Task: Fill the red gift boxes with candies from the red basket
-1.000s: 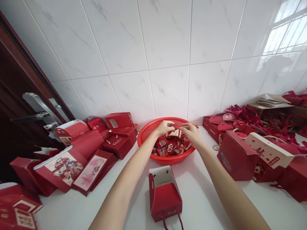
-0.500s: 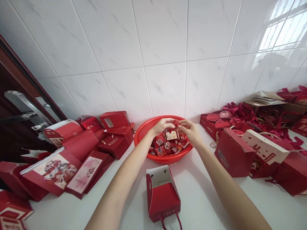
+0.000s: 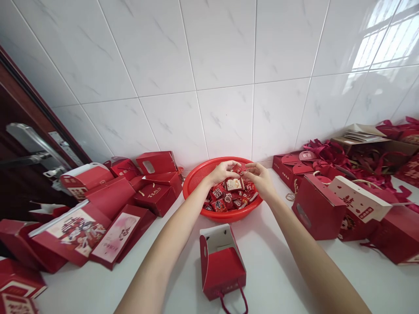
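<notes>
A red plastic basket (image 3: 193, 183) stands by the wall with red-wrapped sweets (image 3: 228, 200) and a cream-and-red packet (image 3: 235, 184) in it. My left hand (image 3: 223, 172) is over the basket's middle, its fingers curled. Facing it, my right hand (image 3: 257, 176) has its fingertips pinched together above the sweets. What either hand holds, if anything, is too small to make out. Nearer to me, between my forearms, a red box (image 3: 225, 268) lies with its top open, its pale inside showing and a cord handle at the front.
Red boxes (image 3: 157, 196) crowd the left side, beside a door with a metal handle (image 3: 36, 139). At the right stand red gift boxes (image 3: 319, 209), a carton with ribbons (image 3: 376, 155) and pale folded papers (image 3: 365, 132). A tiled wall (image 3: 225, 117) rises behind.
The small red item that was between my fingertips no longer shows clearly there. Both hands have stayed over the basket, with only slight finger movement.
</notes>
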The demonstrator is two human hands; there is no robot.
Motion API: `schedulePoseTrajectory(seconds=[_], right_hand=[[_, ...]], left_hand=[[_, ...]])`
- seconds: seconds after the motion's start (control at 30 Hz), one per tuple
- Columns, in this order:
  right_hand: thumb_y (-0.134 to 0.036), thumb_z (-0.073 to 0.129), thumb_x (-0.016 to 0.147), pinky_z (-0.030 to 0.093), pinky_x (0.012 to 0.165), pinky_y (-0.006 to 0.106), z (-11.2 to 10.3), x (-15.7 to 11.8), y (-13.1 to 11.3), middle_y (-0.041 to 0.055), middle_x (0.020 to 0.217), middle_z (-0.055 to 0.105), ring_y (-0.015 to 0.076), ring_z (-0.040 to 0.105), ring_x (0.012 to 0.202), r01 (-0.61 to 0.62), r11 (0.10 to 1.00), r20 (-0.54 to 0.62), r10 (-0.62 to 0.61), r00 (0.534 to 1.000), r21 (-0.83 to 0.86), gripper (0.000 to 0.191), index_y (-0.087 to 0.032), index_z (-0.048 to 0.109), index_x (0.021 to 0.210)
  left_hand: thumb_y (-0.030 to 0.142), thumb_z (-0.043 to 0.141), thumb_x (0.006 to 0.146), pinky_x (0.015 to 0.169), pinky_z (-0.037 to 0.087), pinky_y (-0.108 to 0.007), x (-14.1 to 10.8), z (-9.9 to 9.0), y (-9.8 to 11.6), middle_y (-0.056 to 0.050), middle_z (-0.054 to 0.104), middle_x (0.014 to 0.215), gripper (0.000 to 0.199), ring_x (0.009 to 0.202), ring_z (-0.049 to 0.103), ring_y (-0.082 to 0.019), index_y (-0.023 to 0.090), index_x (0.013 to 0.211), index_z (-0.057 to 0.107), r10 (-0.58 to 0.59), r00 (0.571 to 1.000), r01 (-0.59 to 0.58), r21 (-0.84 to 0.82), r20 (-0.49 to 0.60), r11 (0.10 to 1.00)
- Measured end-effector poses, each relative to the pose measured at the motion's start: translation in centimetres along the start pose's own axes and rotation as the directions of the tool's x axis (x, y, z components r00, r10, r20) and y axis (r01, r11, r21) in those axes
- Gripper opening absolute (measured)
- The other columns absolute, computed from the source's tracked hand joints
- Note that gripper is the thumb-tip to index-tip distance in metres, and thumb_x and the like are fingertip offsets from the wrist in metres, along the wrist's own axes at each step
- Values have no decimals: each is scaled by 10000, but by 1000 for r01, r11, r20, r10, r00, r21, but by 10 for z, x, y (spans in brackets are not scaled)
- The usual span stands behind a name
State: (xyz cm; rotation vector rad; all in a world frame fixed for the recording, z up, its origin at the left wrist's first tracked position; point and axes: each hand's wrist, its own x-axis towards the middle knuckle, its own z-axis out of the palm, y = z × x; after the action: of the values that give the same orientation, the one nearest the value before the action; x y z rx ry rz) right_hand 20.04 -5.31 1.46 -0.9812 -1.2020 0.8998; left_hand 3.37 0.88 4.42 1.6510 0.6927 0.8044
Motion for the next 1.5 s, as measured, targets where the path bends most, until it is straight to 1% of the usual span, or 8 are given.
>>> schedulePoseTrajectory(seconds=[0.47, 0.67, 0.8, 1.03, 1.13, 1.23, 1.37, 1.5], right_hand=[[-467, 777, 648, 491, 577, 308, 0, 2, -1, 2, 666, 663, 149, 592, 558, -1, 999, 36, -1, 999, 46, 354, -198, 629, 823], [-446, 770, 634, 491, 611, 306, 0, 2, -1, 6, 693, 665, 151, 598, 610, 10, 999, 33, -11, 999, 34, 341, -193, 645, 826], [-470, 764, 610, 499, 624, 326, 1, 1, -2, 1, 669, 652, 163, 605, 604, 4, 1000, 48, -5, 999, 16, 378, -198, 631, 836], [-406, 707, 658, 511, 692, 338, 1, 2, 3, 27, 770, 670, 183, 627, 702, 16, 998, -31, -18, 999, -56, 280, -203, 626, 834], [-351, 663, 684, 523, 717, 345, 1, 2, 3, 38, 810, 680, 187, 645, 715, 10, 997, -55, -14, 998, -78, 215, -195, 633, 830], [-308, 632, 685, 529, 718, 347, 1, 1, 3, 42, 822, 686, 190, 653, 711, 8, 995, -65, -14, 998, -96, 175, -193, 638, 817], [-274, 608, 681, 530, 698, 337, 1, 0, 1, 35, 802, 687, 193, 657, 711, 11, 994, -67, -19, 998, -113, 161, -196, 641, 818], [-268, 596, 676, 527, 685, 335, 1, 1, 2, 33, 792, 683, 192, 656, 697, 15, 993, -67, -23, 998, -120, 160, -194, 638, 811]], left_hand=[[126, 830, 522, 811, 459, -319, 0, -3, 3, 21, 650, 808, 439, 815, 599, -141, 145, 924, 657, 17, 999, -16, -30, 27, 999], [246, 765, 630, 628, 395, -267, 2, -3, 1, 17, 640, 739, 333, 615, 507, -88, 130, 932, 682, -27, 998, 26, 16, 49, 1000], [269, 780, 635, 663, 426, -270, 2, -3, 1, -6, 673, 804, 355, 687, 566, -110, 133, 948, 681, -23, 999, 21, 58, 30, 998], [170, 746, 662, 826, 504, -341, 8, -9, -14, -57, 716, 921, 270, 848, 650, -177, 138, 922, 683, -17, 998, 30, 240, -56, 970], [124, 767, 612, 916, 480, -372, 11, -14, -24, -51, 708, 904, 245, 928, 637, -215, 155, 845, 696, -10, 992, 59, 384, -128, 921], [189, 822, 584, 969, 447, -390, 11, -18, -31, -47, 698, 846, 216, 1012, 606, -268, 183, 774, 719, -10, 987, 93, 513, -162, 853], [212, 808, 604, 914, 462, -345, 9, -17, -33, -33, 669, 713, 129, 972, 599, -279, 207, 716, 743, -21, 993, 88, 625, -113, 775], [104, 721, 620, 808, 487, -293, 9, -8, -34, -6, 694, 701, 158, 800, 634, -221, 210, 729, 764, -51, 998, 20, 680, 26, 733]])
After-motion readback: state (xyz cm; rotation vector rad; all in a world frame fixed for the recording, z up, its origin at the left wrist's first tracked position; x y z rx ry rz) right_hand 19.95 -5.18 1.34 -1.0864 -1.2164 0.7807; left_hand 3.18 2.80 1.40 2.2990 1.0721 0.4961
